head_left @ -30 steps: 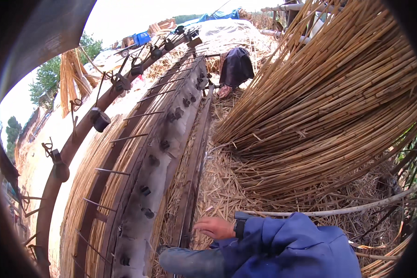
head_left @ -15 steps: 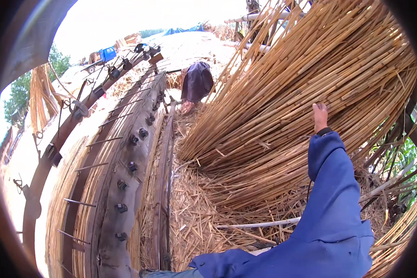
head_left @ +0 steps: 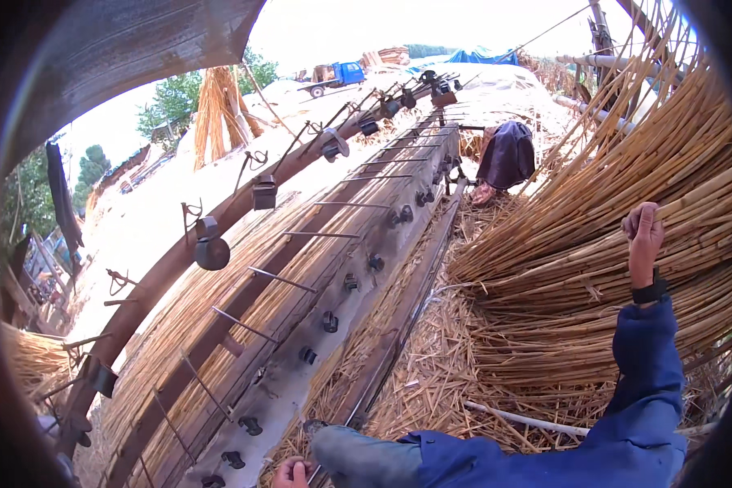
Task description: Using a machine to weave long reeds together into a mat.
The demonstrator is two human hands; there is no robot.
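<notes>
A large slanting heap of dry yellow reed stalks [head_left: 561, 268] fills the right side. My right hand [head_left: 644, 236], beyond a dark blue sleeve, reaches up to it with fingers curled closed around reed stalks at the heap's face. My left hand [head_left: 291, 472] shows only in part at the lower edge, beside my bent knee. Its fingers look curled, and what they hold, if anything, is hidden. Left of me runs a long wooden beam [head_left: 354, 313] with black fittings and thin metal rods, and reeds lie in a sheet beyond it.
A curved rail [head_left: 244, 195] with hanging black weights arches over the reed sheet. Loose straw [head_left: 431, 382] and a pale pole [head_left: 529, 420] lie on the ground. A dark cloth-covered shape [head_left: 506, 154] stands at the beam's far end. Behind are a blue truck [head_left: 337, 75] and upright reed bundles [head_left: 215, 118].
My view has swung left, so the beam and rail show more fully. My right hand stays at the reed heap, its fingers now curled. My left hand has come into view at the bottom.
</notes>
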